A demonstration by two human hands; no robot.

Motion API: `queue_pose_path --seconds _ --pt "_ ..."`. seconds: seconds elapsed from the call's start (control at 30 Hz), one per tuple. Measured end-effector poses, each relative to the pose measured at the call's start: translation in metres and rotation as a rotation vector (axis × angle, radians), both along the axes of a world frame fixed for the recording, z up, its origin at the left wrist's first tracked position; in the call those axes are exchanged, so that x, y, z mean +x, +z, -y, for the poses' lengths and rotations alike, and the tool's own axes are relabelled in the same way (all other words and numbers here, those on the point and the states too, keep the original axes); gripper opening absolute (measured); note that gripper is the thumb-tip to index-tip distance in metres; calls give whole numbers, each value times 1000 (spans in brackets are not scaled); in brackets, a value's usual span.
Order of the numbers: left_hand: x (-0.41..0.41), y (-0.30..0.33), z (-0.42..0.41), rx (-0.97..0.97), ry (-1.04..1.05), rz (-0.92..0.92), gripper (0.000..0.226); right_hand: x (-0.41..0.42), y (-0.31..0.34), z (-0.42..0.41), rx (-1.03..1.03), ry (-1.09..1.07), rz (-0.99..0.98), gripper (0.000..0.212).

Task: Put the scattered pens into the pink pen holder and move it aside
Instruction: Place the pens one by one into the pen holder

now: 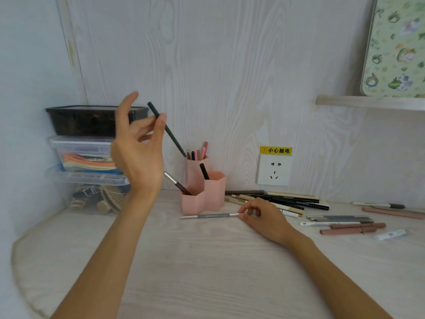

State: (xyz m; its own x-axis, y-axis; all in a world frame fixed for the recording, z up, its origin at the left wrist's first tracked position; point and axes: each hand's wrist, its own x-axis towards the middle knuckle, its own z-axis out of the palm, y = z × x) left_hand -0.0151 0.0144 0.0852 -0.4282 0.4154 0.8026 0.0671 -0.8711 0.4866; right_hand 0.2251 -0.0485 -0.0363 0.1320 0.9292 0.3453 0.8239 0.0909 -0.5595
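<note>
Near the back of the desk (207, 261), close to the wall, sits the pink pen holder (203, 194), three joined cups with a few pens poking out of each one. Right above it the left hand (138, 143) is raised, fingers loosely spread, with a dark green pen (166, 129) pinched between thumb and fingertip; the pen slants down so its lower tip is just over the tallest back cup. Down on the desk, the right hand (259, 215) pinches one end of a grey pen (209, 216) lying flat just in front of the holder. Behind and to the right of that hand there's a scattered bunch of pens (299, 202), black, cream, grey and dusty pink. A wall socket (273, 170) with a yellow warning label sits above them. Off to the left, stacked plastic boxes (87, 157) fill the corner.
</note>
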Motion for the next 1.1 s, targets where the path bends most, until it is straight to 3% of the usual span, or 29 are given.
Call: queue_pose_path --seconds 0.13,0.27,0.43,0.57,0.63,0.7,0.8,1.0,1.1 --pt "14 -9 -11 79 161 -198 32 -1 1 0 -3 6 -10 16" --pt "25 -20 -18 39 149 -283 26 -1 1 1 -6 3 -16 15" --pt "32 -50 -25 -158 351 -788 27 -1 1 1 -20 -8 -24 14" --pt "30 -70 -26 -104 447 -1005 42 0 1 0 -27 -16 -24 13" --pt "30 -74 -21 -83 459 -967 45 0 1 0 -30 -17 -34 12" --pt "31 -75 -13 -79 432 -836 34 0 1 1 -40 -23 -42 8" --pt "29 -79 -3 -111 397 -682 26 1 4 3 -54 -2 -194 4" --pt "26 -110 -11 -620 119 -457 61 -1 35 13 155 -11 -817 12" --pt "21 -116 -20 -760 -7 -377 54 -4 57 20 469 -58 -972 13"
